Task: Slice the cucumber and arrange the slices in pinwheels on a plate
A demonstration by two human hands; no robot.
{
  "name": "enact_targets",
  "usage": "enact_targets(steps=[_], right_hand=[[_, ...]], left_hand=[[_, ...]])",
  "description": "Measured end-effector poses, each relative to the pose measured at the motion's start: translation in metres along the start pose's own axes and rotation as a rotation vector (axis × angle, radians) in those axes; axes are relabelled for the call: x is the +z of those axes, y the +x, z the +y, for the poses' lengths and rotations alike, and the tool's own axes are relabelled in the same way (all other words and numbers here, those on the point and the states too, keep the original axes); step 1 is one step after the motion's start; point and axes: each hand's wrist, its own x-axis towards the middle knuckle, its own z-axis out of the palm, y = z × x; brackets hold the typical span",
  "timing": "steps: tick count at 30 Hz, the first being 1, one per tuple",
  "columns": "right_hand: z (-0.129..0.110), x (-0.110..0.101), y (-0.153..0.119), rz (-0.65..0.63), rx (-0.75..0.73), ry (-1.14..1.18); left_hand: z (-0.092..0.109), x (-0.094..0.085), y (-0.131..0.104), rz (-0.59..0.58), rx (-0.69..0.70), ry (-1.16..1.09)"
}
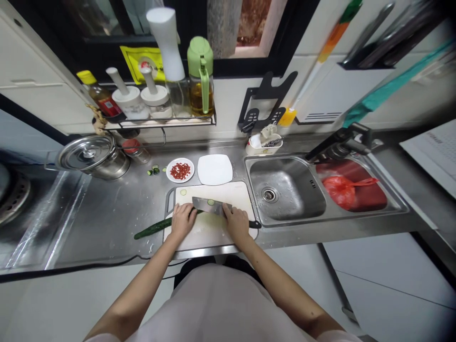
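Note:
My left hand (183, 219) is closed over a long green cucumber (153, 229), whose uncut length sticks out to the left past the cutting board (213, 240). In my right hand (236, 222) is a kitchen cleaver (204, 204), its black handle showing to the right of the hand. The blade lies across the board beside my left fingertips, and a cucumber slice (211, 202) clings to its face. Another pale slice (183, 192) rests at the board's upper left.
Behind the board stand a plate of chopped red pieces (180, 170) and a white square plate (214, 169). Cucumber scraps (154, 169) lie left of them. A steel pot (96, 156) is farther left. The sink (285, 190) adjoins the board's right side; a red bag (344, 191) sits beyond.

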Motion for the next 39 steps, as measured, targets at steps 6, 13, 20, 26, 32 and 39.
enact_targets(steps=[6,13,20,26,32,39], right_hand=[[0.009,0.002,-0.005,0.038,0.013,-0.017],[0.011,0.0,-0.009,0.03,-0.006,-0.016],[0.007,-0.004,-0.015,0.1,-0.1,-0.032],[0.002,-0.007,-0.022,0.151,-0.163,-0.055],[0.006,-0.003,-0.028,0.143,-0.169,-0.075],[0.022,0.004,-0.034,0.12,-0.106,-0.091]], left_hand=[[0.001,-0.002,-0.009,-0.016,-0.012,0.012],[0.008,-0.014,-0.004,0.18,-0.177,-0.168],[0.037,-0.036,0.024,-0.022,-0.006,-0.173],[0.054,-0.04,0.027,-0.128,0.013,-0.152],[0.055,-0.037,0.025,-0.112,-0.081,-0.248],[0.019,-0.031,0.044,0.016,-0.597,-0.382]])
